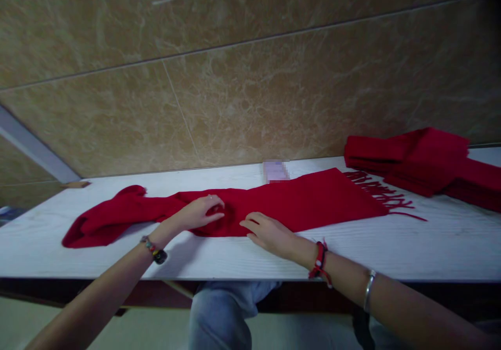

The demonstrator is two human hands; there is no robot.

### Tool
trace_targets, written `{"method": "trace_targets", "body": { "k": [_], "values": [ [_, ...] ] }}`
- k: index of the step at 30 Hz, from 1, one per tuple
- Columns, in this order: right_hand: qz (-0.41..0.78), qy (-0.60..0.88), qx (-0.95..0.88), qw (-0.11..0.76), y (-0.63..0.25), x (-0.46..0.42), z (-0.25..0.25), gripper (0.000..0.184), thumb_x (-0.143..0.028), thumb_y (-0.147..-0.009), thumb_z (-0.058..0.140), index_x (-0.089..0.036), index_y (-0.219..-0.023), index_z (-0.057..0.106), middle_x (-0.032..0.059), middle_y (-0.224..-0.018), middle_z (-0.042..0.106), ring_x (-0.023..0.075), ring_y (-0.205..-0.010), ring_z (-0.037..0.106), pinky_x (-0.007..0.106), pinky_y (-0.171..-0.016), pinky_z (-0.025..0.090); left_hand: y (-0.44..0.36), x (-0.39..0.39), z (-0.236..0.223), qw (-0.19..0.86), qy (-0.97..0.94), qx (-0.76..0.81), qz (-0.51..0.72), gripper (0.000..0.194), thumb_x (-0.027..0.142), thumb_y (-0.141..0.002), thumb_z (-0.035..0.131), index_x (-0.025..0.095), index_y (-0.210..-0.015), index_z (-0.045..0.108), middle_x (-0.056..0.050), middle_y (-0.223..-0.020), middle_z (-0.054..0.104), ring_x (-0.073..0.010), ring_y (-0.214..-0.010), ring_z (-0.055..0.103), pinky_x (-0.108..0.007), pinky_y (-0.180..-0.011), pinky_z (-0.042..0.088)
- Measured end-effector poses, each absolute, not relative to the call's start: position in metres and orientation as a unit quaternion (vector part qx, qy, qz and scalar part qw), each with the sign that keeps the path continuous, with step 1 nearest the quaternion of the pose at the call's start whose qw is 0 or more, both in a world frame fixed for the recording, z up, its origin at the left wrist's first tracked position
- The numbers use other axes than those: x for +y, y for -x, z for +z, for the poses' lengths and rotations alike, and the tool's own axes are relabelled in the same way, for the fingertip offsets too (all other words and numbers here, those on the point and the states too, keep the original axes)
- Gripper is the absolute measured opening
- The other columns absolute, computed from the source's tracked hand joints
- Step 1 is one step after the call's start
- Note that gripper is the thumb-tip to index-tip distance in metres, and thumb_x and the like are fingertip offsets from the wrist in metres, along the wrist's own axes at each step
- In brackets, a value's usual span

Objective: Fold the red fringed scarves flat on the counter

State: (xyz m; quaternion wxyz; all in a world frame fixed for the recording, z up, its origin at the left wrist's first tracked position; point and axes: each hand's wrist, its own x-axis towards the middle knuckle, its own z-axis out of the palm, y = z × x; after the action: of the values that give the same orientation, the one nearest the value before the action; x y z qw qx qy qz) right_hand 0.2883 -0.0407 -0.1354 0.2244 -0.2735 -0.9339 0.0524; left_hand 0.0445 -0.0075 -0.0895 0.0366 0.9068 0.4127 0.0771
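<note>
A long red scarf lies lengthwise along the white table. Its right part is flat and ends in a twisted fringe; the left part is bunched and folded over. Over the middle of the scarf is my left hand, its fingers curved and the thumb apart, with a gap between them. Whether its fingertips touch the cloth I cannot tell. My right hand rests on the scarf's near edge, fingers loosely stretched towards the left hand.
Folded red scarves are piled at the back right of the white table. A small pale purple packet, blurred out, sits behind the scarf. A brown marble-tiled wall closes off the back. A small brown block lies at the far left corner.
</note>
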Motion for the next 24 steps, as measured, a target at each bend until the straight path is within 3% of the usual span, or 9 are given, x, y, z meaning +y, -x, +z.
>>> {"method": "trace_targets", "body": {
  "k": [3, 7, 13, 15, 18, 24],
  "values": [
    [0.067, 0.269, -0.940, 0.197, -0.293, -0.035, -0.129, 0.028, -0.015, -0.084, 0.048, -0.010, -0.110, 0.056, 0.0121, -0.100, 0.061, 0.0199, -0.093, 0.055, 0.032, -0.082, 0.046, -0.046, -0.038, -0.088, 0.035, -0.924, 0.379, -0.018, 0.025, 0.032, -0.079, 0.052, 0.018, -0.101, 0.053, -0.006, -0.097, 0.057, -0.0175, -0.086, 0.055, -0.027, -0.077, 0.044],
    [0.096, 0.220, -0.956, 0.167, -0.303, -0.032, -0.117, 0.029, -0.022, -0.084, 0.050, -0.012, -0.111, 0.054, 0.0109, -0.104, 0.060, 0.0191, -0.096, 0.055, 0.031, -0.083, 0.044, -0.047, -0.042, -0.091, -0.013, -0.922, 0.379, -0.077, 0.039, 0.008, -0.071, 0.049, 0.019, -0.109, 0.051, -0.008, -0.108, 0.056, -0.0196, -0.096, 0.054, -0.028, -0.081, 0.044],
    [0.050, 0.236, -0.955, 0.175, -0.310, -0.033, -0.118, 0.026, -0.019, -0.082, 0.053, -0.012, -0.107, 0.056, 0.0103, -0.101, 0.059, 0.0191, -0.095, 0.053, 0.032, -0.084, 0.042, -0.050, -0.021, -0.090, 0.021, -0.902, 0.428, -0.052, 0.048, -0.005, -0.063, 0.036, 0.017, -0.101, 0.054, -0.006, -0.093, 0.063, -0.0167, -0.085, 0.058, -0.025, -0.077, 0.044],
    [0.035, 0.271, -0.942, 0.195, -0.310, -0.030, -0.124, 0.028, -0.012, -0.082, 0.048, -0.012, -0.110, 0.054, 0.0109, -0.104, 0.059, 0.0183, -0.096, 0.052, 0.032, -0.084, 0.042, -0.051, -0.020, -0.090, 0.027, -0.896, 0.441, -0.038, 0.047, -0.005, -0.064, 0.036, 0.016, -0.101, 0.055, -0.006, -0.093, 0.063, -0.0166, -0.085, 0.058, -0.025, -0.077, 0.044],
    [0.036, 0.300, -0.929, 0.213, -0.308, -0.026, -0.131, 0.031, -0.006, -0.082, 0.044, -0.012, -0.110, 0.054, 0.0097, -0.103, 0.059, 0.0167, -0.096, 0.053, 0.030, -0.084, 0.042, -0.052, -0.024, -0.090, 0.003, -0.904, 0.425, -0.034, 0.030, 0.005, -0.072, 0.044, 0.015, -0.097, 0.055, -0.007, -0.093, 0.061, -0.0180, -0.085, 0.058, -0.026, -0.075, 0.044],
    [0.011, 0.321, -0.925, 0.201, -0.310, -0.022, -0.133, 0.017, -0.015, -0.085, 0.048, -0.012, -0.096, 0.060, 0.0080, -0.089, 0.063, 0.0170, -0.083, 0.058, 0.028, -0.074, 0.044, -0.048, -0.026, -0.084, -0.045, -0.909, 0.412, -0.049, 0.012, 0.017, -0.078, 0.053, 0.016, -0.089, 0.058, -0.006, -0.088, 0.062, -0.0182, -0.082, 0.058, -0.026, -0.072, 0.044]
  ]
}}
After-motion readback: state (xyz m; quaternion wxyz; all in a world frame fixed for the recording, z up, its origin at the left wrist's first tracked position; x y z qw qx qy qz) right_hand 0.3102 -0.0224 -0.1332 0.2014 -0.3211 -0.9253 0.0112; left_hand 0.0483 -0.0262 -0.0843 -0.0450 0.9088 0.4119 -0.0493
